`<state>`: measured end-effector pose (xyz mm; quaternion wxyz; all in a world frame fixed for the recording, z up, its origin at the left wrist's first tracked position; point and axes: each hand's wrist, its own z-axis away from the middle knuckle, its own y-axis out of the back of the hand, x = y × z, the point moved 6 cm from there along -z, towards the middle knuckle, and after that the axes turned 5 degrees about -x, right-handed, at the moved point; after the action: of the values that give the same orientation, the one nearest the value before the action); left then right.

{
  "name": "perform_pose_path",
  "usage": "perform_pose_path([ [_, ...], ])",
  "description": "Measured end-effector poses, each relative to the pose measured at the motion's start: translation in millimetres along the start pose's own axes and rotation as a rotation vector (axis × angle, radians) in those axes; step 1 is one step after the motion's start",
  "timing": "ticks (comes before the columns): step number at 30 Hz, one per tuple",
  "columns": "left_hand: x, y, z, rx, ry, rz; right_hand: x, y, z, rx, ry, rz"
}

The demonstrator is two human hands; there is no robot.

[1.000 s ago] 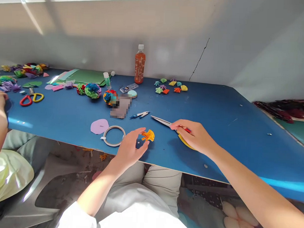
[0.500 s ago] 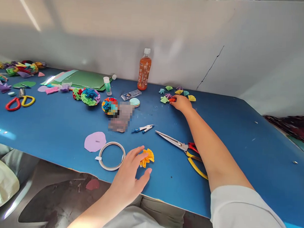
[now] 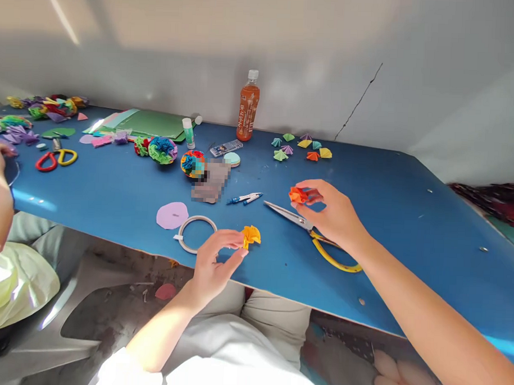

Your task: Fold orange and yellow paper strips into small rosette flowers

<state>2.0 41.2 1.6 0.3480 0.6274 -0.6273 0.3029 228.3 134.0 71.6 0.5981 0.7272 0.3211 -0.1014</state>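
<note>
I can't make out one word or number for certain through my feed. The orange bottle (image 3: pixel 248 114) on the blue bench (image 3: pixel 407 231) carries pale characters running down its label, Chinese by their look, but too small for me to read. The flat clear case (image 3: pixel 226 149) near it and the green-and-white glue stick (image 3: pixel 188 135) show me only illegible markings.

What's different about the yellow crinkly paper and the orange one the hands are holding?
The yellow paper is golden yellow, while the orange paper is bright red-orange. The left hand holds the yellow paper; the right hand holds the orange paper. In the picture, the yellow paper is lower, nearer the table's front edge, and the orange paper is higher up. Both are small, folded and held by the fingers.
</note>
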Motion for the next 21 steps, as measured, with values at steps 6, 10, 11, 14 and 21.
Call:
perform_pose_path([
  [6,24,-11.7,16,-0.063,0.106,0.156,-81,-22,108,0.046,0.39,-0.141],
  [10,37,-20.7,26,-0.206,0.047,0.168,-102,-36,140,0.075,0.551,-0.176],
  [11,37,-21.6,28,-0.224,0.036,0.165,-103,-38,144,0.091,0.563,-0.174],
  [14,33,-22.0,30,-0.213,0.077,0.191,-101,-40,148,0.146,0.552,-0.172],
  [21,19,-27.4,39,-0.118,0.294,0.295,-93,-50,151,0.204,0.477,-0.174],
])
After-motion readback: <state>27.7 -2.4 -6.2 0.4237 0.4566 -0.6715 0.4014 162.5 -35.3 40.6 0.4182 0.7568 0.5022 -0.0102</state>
